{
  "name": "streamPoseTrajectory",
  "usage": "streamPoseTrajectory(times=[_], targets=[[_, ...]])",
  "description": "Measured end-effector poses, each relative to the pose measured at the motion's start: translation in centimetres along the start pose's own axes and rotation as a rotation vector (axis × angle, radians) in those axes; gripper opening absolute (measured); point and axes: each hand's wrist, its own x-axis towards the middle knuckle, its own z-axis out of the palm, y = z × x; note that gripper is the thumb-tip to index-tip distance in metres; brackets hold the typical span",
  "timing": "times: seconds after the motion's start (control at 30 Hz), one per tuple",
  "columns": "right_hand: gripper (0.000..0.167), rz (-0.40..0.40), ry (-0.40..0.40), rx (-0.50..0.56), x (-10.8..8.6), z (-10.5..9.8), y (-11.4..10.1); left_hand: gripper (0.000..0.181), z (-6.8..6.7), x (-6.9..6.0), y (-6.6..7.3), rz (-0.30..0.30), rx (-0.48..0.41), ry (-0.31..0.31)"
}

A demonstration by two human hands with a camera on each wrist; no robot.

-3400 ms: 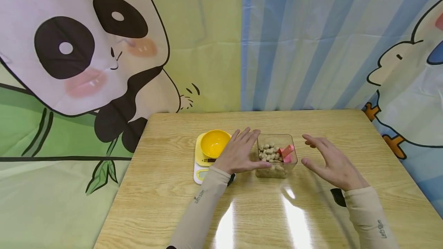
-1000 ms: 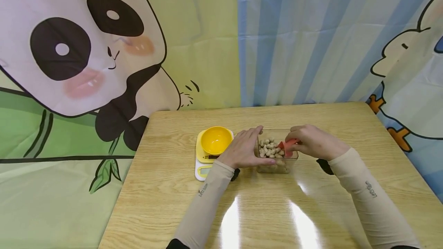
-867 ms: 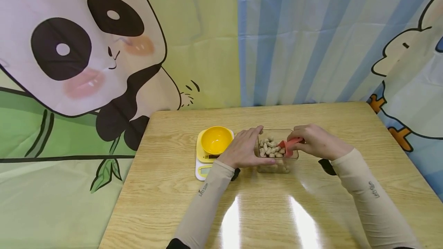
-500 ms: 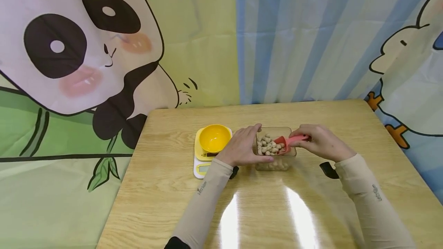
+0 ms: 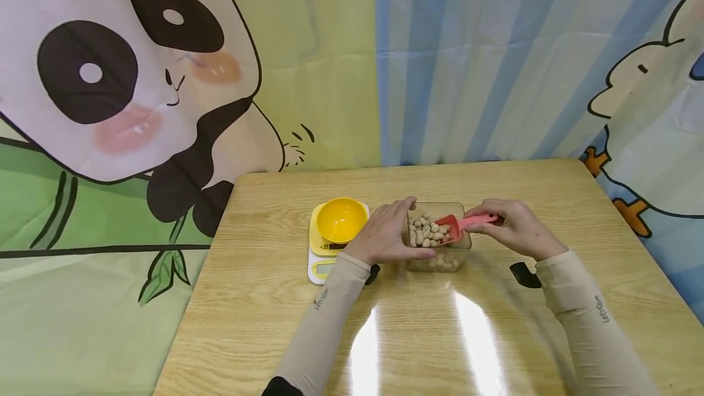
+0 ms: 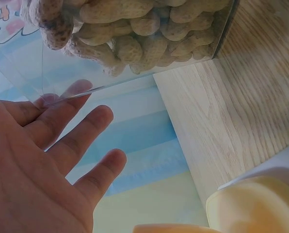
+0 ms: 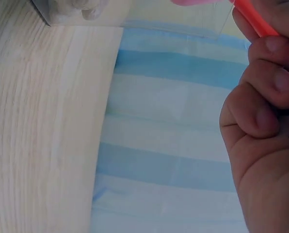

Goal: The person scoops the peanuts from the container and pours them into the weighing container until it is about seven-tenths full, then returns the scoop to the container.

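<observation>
A clear plastic container (image 5: 440, 261) stands on the table, partly filled with unshelled peanuts (image 5: 425, 232). My left hand (image 5: 385, 234) holds its left side, thumb along the near wall and forefingers at the far corner; in the left wrist view the other fingers (image 6: 103, 172) stick out free of it. My right hand (image 5: 514, 225) pinches the handle of a small red-pink scoop (image 5: 453, 228). The scoop's bowl is inside the container against the peanuts. In the right wrist view the fingers (image 7: 261, 114) are curled beside the red handle (image 7: 258, 19).
Left of the container is a yellow-and-white kitchen scale (image 5: 319, 261) bearing a yellow bowl (image 5: 342, 220). The left hand and sleeve partly cover the scale. Printed curtains (image 5: 324, 78) hang behind the wooden table (image 5: 247, 298).
Both hands came to the container; the left took its side and the right took the scoop. Lately the right hand has drawn slightly rightward along the handle, showing more of the scoop.
</observation>
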Motion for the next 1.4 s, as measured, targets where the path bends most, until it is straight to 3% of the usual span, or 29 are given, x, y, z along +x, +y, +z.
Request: streamPoseTrajectory(times=[0.2, 0.4, 0.67, 0.9, 1.17, 1.4], targets=[[0.024, 0.145, 0.026, 0.037, -0.2, 0.1, 0.4, 0.115, -0.1, 0.0, 0.1, 0.004, -0.001, 0.002], [0.025, 0.118, 0.034, 0.049, -0.1, 0.6, 0.5, 0.118, -0.2, 0.0, 0.1, -0.014, -0.001, -0.014], [0.022, 0.074, 0.058, -0.018, 0.6, 1.5, -0.6, 0.119, -0.1, 0.1, 0.2, -0.012, 0.001, -0.004], [0.015, 0.2, 0.119, 0.065, 0.0, 2.6, -0.8, 0.117, -0.1, 0.0, 0.1, -0.015, -0.017, -0.012], [0.017, 0.213, 0.134, 0.151, -0.4, 2.8, -1.9, 0.117, 0.2, -0.1, 0.0, -0.012, -0.015, 0.001], [0.017, 0.247, 0.145, 0.114, 0.6, 2.8, -4.5, 0.12, 0.1, -0.1, 0.1, -0.027, -0.006, -0.013]])
